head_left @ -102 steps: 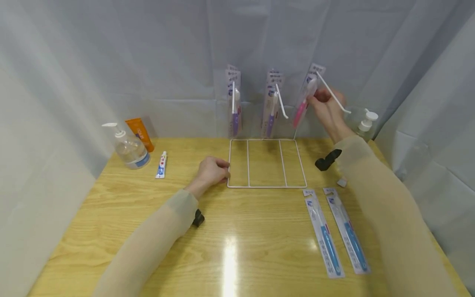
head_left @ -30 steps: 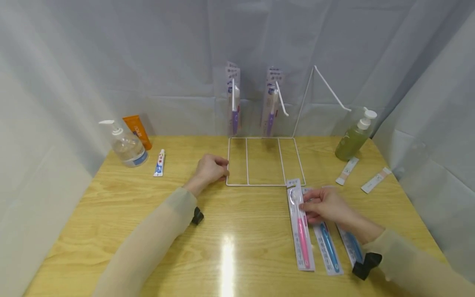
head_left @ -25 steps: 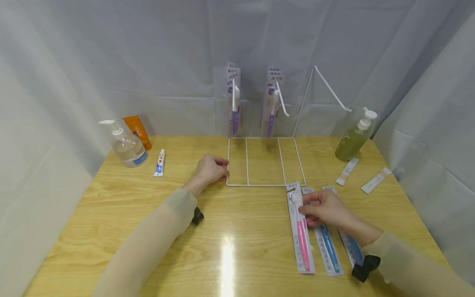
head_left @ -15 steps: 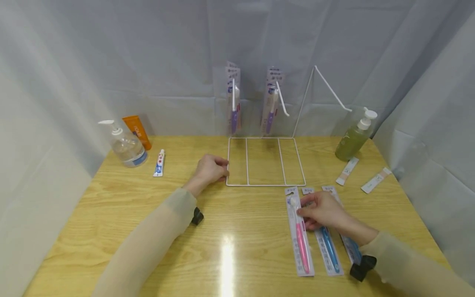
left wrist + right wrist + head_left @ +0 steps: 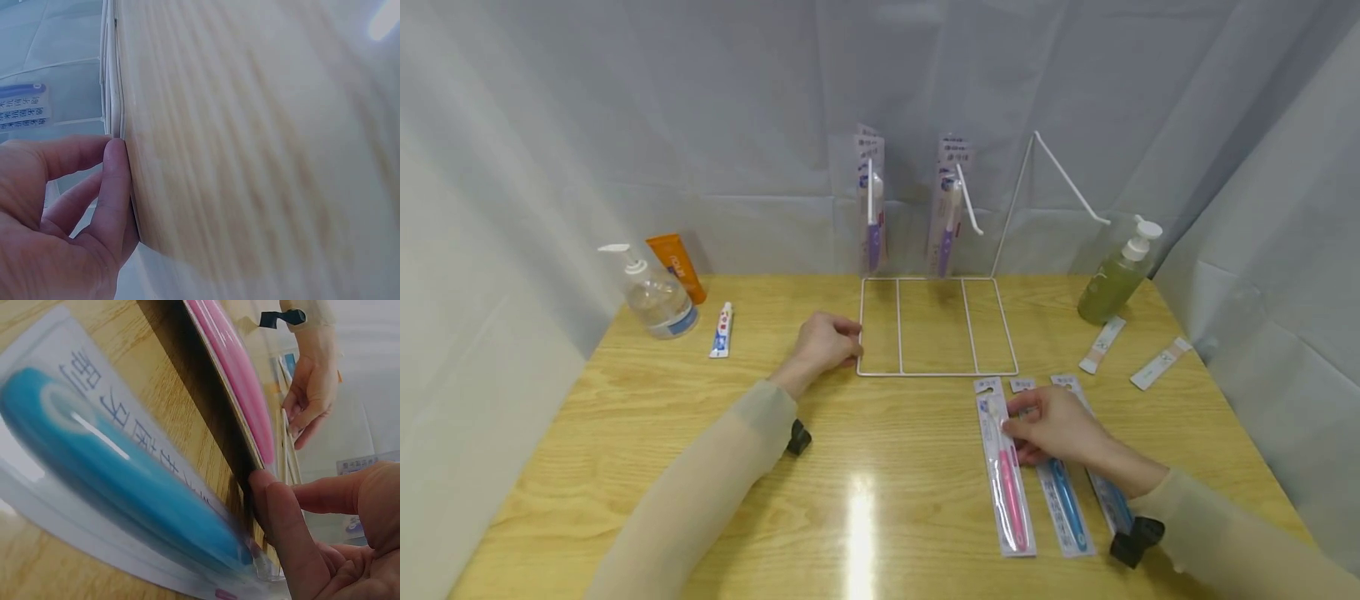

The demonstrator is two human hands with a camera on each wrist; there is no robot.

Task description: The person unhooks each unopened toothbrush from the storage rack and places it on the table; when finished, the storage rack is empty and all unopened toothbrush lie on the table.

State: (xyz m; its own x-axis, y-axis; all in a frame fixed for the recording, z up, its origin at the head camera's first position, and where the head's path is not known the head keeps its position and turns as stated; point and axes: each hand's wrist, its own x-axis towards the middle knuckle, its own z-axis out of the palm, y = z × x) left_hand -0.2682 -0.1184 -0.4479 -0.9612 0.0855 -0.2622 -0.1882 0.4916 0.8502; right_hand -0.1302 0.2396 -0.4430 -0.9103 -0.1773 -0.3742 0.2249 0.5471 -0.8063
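Note:
My left hand (image 5: 823, 342) pinches the left side of the white wire rack (image 5: 937, 376); thumb and fingers meet at the wire in the left wrist view. At the front right, my right hand (image 5: 1052, 425) holds the right edge of a packaged pink toothbrush (image 5: 1011, 492) between thumb and fingers. In the right wrist view the pink toothbrush's edge is slightly raised, with shadow beneath. Right of it lie two packaged blue toothbrushes (image 5: 1066, 504), (image 5: 1114, 500), partly covered by the hand and wrist. Packaged purple toothbrushes (image 5: 874, 242) hang from the rack's left and middle hooks.
The right hook (image 5: 1071, 179) is bare. A green pump bottle (image 5: 1112, 279) and two small sachets (image 5: 1102, 345) are at the right. On the left stand a clear pump bottle (image 5: 662, 304) and an orange tube (image 5: 679, 265), with a small toothpaste tube (image 5: 722, 331) lying nearby.
My right hand has taken the pink toothbrush off the right hook and brought it down to the table beside the blue ones. It then shifted slightly toward me. My left hand stays at the rack.

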